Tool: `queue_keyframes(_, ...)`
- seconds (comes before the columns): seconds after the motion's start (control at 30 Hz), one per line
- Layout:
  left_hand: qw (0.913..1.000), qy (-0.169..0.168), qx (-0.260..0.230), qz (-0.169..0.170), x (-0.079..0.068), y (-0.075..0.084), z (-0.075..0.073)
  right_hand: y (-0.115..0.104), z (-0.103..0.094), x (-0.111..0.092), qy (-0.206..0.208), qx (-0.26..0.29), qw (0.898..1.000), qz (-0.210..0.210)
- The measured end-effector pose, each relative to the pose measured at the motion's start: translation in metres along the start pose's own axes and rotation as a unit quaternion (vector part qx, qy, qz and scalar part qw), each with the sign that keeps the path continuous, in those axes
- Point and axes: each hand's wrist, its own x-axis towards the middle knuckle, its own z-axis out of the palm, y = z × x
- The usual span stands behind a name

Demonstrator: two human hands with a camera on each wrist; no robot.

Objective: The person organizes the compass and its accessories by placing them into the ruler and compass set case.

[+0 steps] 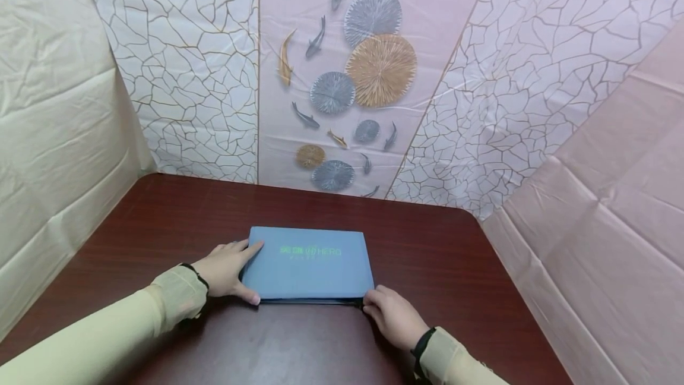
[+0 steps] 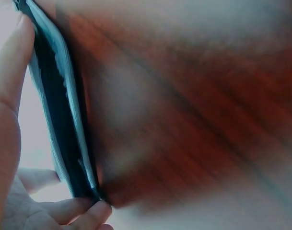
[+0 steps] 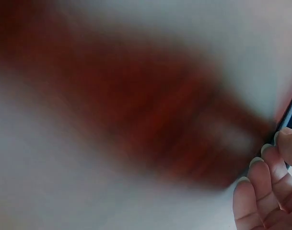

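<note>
A flat blue zip file bag (image 1: 315, 275) with green lettering that includes "HERO" lies on the table. My left hand (image 1: 227, 269) holds its left side, index finger on the top face and thumb at the near left corner. In the left wrist view the bag's edge (image 2: 75, 110) shows two pale strips with a dark gap between them, and the fingers curl at its lower end. At the near right corner, my right hand (image 1: 395, 316) pinches the edge between thumb and fingers. Those fingers cover whatever small part they grip; a dark bit shows beside them.
The dark red wooden table (image 1: 438, 254) has rounded far corners. Behind it hangs a patterned cloth (image 1: 187, 76), with pale cloth walls on the left (image 1: 59, 135) and right (image 1: 604, 242). Both wrist views are blurred beyond the hands.
</note>
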Motion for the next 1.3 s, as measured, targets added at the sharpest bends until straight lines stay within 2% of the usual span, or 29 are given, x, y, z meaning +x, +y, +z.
queue_keyframes(0.33, 0.9997, 0.021, -0.008, -0.008, 0.013, -0.002, -0.004, 0.007, 0.003, 0.019, 0.052, -0.038, 0.998, 0.007)
queue_keyframes(0.57, 0.9998, 0.021, 0.000, -0.004, 0.012, 0.002, -0.007, 0.001, 0.004, 0.019, 0.048, -0.053, 0.997, 0.027)
queue_keyframes(0.87, 0.9997, 0.022, 0.006, -0.001, 0.011, 0.005, -0.009, -0.012, 0.007, 0.022, 0.088, -0.119, 0.988, -0.034)
queue_keyframes(1.1, 0.9996, 0.026, 0.003, -0.005, 0.012, 0.000, -0.002, -0.028, 0.008, 0.036, 0.060, -0.122, 0.989, -0.059)
queue_keyframes(1.3, 0.9997, 0.023, 0.001, -0.010, 0.012, 0.001, -0.003, -0.043, 0.012, 0.049, 0.043, -0.143, 0.985, -0.092)
